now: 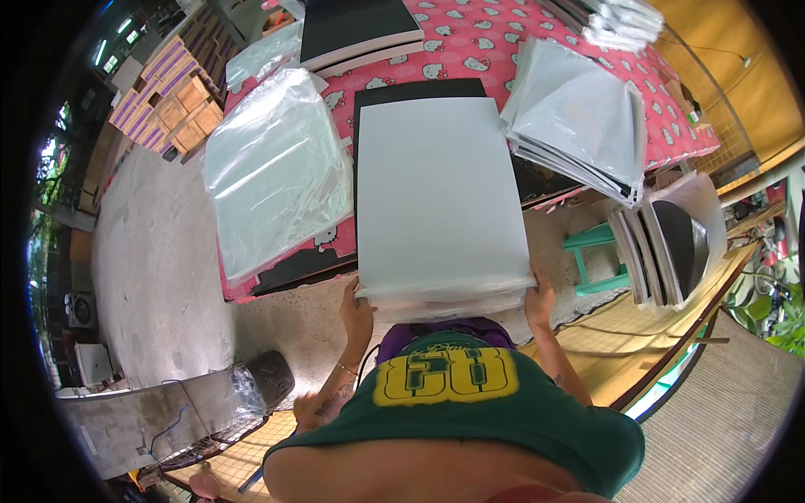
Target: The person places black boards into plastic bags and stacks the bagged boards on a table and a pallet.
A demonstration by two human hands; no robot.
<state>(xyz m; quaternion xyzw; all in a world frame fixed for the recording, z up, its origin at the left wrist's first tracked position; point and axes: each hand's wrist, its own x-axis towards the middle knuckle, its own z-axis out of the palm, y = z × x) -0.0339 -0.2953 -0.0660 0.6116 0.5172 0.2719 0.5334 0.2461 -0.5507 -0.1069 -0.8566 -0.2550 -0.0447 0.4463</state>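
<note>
A large white board (436,184) lies flat in front of me, over a black board (423,89) that shows along its far and left edges. Clear plastic film (444,295) is bunched in layers along the white board's near edge, which overhangs the table toward my body. My left hand (356,312) grips the plastic at the near left corner. At the near right corner my right hand (540,300) is closed round the same plastic. Fingers of both hands are partly hidden under the edge.
The table has a pink patterned cover (470,42). Plastic sleeves (281,168) lie to the left, and bagged sheets (579,117) to the right. A black-topped stack (360,29) is at the back. Boards (662,251) stand upright beside a green stool (591,251). Boxes (189,109) are piled far left.
</note>
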